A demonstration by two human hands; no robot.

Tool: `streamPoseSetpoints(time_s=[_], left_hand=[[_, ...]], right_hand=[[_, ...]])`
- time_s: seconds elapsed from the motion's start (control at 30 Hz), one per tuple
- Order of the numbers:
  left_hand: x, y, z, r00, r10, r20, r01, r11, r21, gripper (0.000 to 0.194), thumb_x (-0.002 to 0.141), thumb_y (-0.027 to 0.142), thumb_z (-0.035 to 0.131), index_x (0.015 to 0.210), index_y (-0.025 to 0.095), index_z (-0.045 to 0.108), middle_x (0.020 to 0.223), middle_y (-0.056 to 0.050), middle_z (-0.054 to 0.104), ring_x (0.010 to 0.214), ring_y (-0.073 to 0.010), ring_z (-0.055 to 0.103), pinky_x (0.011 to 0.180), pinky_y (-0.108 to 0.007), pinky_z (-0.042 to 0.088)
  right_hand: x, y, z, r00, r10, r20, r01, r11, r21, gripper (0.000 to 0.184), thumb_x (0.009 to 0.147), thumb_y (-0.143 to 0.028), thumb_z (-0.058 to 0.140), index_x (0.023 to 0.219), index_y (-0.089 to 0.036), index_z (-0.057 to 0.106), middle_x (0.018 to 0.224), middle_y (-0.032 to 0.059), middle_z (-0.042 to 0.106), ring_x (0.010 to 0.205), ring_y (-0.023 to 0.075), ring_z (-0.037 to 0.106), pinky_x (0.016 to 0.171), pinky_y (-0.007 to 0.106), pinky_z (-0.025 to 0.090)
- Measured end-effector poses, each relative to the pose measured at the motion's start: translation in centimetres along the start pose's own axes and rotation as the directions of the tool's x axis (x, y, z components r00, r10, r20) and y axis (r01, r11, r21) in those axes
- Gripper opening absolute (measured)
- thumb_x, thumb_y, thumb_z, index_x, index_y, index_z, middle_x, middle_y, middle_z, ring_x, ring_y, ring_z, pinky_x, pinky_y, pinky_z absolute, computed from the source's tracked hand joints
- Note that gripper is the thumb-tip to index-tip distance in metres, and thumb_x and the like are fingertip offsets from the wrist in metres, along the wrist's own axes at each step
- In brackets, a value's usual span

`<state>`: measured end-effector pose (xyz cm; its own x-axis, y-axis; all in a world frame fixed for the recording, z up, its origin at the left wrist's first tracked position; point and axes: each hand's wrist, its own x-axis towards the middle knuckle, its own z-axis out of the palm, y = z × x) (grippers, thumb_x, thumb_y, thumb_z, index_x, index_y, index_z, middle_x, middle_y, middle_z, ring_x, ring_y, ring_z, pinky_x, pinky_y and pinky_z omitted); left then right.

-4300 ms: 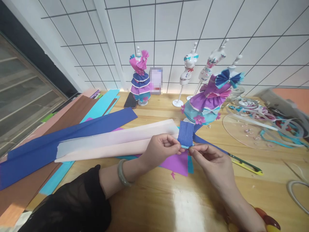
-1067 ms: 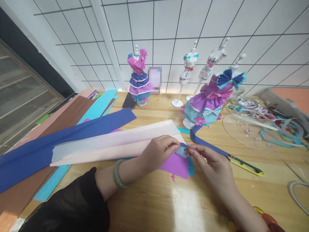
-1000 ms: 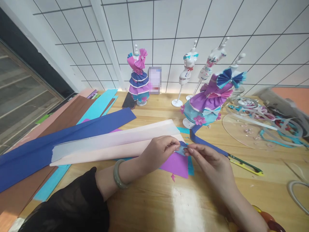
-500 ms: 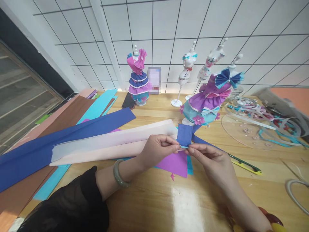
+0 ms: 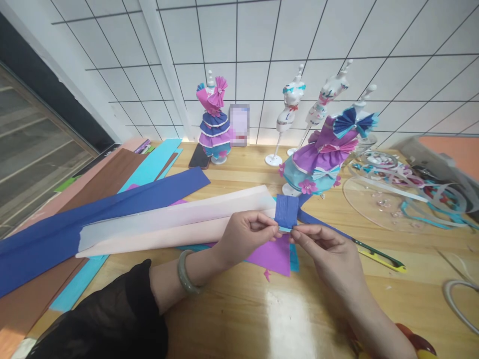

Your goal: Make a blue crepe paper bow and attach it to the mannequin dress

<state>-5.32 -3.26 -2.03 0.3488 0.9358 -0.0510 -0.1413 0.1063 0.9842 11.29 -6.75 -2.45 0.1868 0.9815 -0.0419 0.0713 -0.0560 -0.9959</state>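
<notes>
Between my two hands is a small square of dark blue crepe paper with a light blue strip along its lower edge. My left hand pinches the lower left corner, thumb against forefinger. At the lower right corner, my right hand pinches the same edge. The square stands up above my fingertips. Beneath it lies a purple sheet over a teal one. Long pale pink crepe paper stretches left from behind my left hand.
Dark blue paper and brown paper cover the left side. Dressed mini mannequins and bare stands are at the back. A green and yellow cutter lies right, near a clear plate and ribbons.
The blue square has dipped slightly and now faces me more flatly, showing more of its light blue edge. Both hands keep their pinch and have barely moved.
</notes>
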Motion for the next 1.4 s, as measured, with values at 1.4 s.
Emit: streamPoseSetpoints(time_s=[1.4], left_hand=[[0.1,-1.1,-0.4,0.996,-0.011,0.086,0.004,0.998,0.070,0.027,0.072,0.026,0.066,0.095,0.012,0.065,0.088,-0.010,0.070,0.084,-0.0194,0.065,0.078,-0.031,0.052]], right_hand=[[0.2,0.7,-0.2,0.971,-0.239,0.032,0.240,0.948,-0.210,0.017,0.067,-0.030,0.069,0.083,-0.025,0.072,0.084,0.0038,0.070,0.076,0.0185,0.064,0.065,0.029,0.054]])
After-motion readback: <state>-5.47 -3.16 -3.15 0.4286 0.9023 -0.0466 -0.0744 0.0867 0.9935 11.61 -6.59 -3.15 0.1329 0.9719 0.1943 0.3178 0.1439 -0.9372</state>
